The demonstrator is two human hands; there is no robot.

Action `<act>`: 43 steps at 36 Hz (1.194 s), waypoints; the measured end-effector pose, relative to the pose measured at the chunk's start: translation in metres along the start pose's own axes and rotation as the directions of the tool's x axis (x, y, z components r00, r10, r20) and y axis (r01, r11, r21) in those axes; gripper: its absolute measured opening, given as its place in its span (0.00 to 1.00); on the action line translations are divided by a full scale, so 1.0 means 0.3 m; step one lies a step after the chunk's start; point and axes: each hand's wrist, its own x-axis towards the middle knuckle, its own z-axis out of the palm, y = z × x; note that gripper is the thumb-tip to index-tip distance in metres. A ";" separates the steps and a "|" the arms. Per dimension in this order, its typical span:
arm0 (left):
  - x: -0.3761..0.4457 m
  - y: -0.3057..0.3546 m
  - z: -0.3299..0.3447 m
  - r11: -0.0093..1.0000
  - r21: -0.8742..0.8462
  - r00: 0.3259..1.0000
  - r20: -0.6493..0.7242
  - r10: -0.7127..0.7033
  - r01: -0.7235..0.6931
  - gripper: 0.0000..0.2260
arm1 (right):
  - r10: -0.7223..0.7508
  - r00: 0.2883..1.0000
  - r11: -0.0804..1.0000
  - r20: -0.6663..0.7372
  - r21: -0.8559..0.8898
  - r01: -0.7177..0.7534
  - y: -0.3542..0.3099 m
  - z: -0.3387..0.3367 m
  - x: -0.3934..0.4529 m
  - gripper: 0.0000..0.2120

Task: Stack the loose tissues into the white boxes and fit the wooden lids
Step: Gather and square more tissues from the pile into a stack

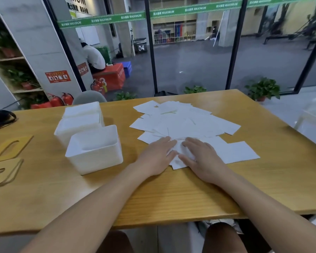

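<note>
Both hands [179,156] flat on tissues [186,123]

Both bare forearms reach forward, converging. The left hand [156,155] and right hand [202,157] lie palm-down side by side — fingers straight, pressed flat, fingertips nearly touching, it seems — thumbs angled inward.

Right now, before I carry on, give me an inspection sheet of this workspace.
Surface: wooden table, glossy.
Job's things: loose tissues spread flat at centre; nearest white box empty; two boxes behind it look filled; wooden lids lie unfitted at left edge.
Clutter: black bag at far left.
Hands: left hand and right hand rest flat on the tissues.
Cables: nothing seen.
Surroundings: glass wall, potted plants, fire extinguishers, seated person beyond.
</note>
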 end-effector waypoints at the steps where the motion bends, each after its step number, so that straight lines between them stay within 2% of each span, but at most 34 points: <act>1: 0.004 0.004 0.004 1.000 0.008 1.000 -0.005 -0.010 0.010 0.23 | 0.015 1.000 1.000 -0.007 0.020 -0.015 -0.002 -0.007 -0.008 0.29; 3: 0.015 0.013 0.012 0.999 0.035 1.000 0.002 -0.029 0.029 0.24 | 0.051 0.998 0.998 -0.043 0.039 -0.050 0.002 -0.022 -0.035 0.30; 9: 0.056 0.023 0.021 0.998 0.034 0.999 -0.024 -0.049 0.049 0.23 | 0.145 0.977 0.977 -0.154 -0.133 -0.166 0.060 -0.070 -0.113 0.27; 15: 0.088 0.019 0.025 0.998 0.016 0.998 -0.016 -0.059 0.060 0.24 | 0.275 0.937 0.934 -0.216 -0.169 -0.313 0.120 -0.113 -0.132 0.25; 22: 0.089 0.021 0.027 0.996 0.026 0.996 -0.001 -0.085 0.085 0.25 | 0.318 0.914 0.939 -0.252 -0.048 -0.340 0.158 -0.127 -0.144 0.16; 28: 0.089 0.031 0.022 0.995 0.078 0.998 -0.023 -0.053 0.055 0.24 | 0.330 0.903 0.936 -0.274 -0.030 -0.351 0.144 -0.126 -0.187 0.10; 31: 0.070 0.058 0.015 0.992 0.124 0.996 -0.086 -0.014 0.024 0.24 | 0.352 0.890 0.936 -0.291 0.097 -0.339 0.133 -0.132 -0.224 0.09; 34: 0.025 0.124 0.012 0.998 -0.033 0.978 -0.201 0.054 -0.062 0.18 | 0.370 0.877 0.904 -0.308 0.337 -0.263 0.132 -0.155 -0.248 0.03; 36: -0.015 0.181 0.013 0.953 -0.300 0.984 -0.176 -0.013 -0.041 0.15 | 0.360 0.881 0.846 -0.308 0.505 -0.169 0.111 -0.166 -0.254 0.05; 37: -0.034 0.213 0.011 0.888 -0.460 0.991 -0.116 -0.061 0.001 0.16 | 0.343 0.886 0.824 -0.312 0.552 -0.125 0.091 -0.164 -0.257 0.06; 39: -0.051 0.268 0.009 0.731 -0.676 0.992 0.004 -0.122 0.093 0.18 | 0.290 0.905 0.805 -0.311 0.591 -0.055 0.035 -0.147 -0.258 0.05; 42: -0.058 0.290 0.004 0.488 -0.853 0.975 0.095 -0.202 0.184 0.23 | 0.173 0.951 0.798 -0.257 0.602 0.018 -0.053 -0.093 -0.261 0.04; 43: -0.061 0.281 0.004 0.463 -0.867 0.972 0.094 -0.214 0.185 0.22 | 0.134 0.964 0.800 -0.228 0.599 0.031 -0.074 -0.074 -0.263 0.03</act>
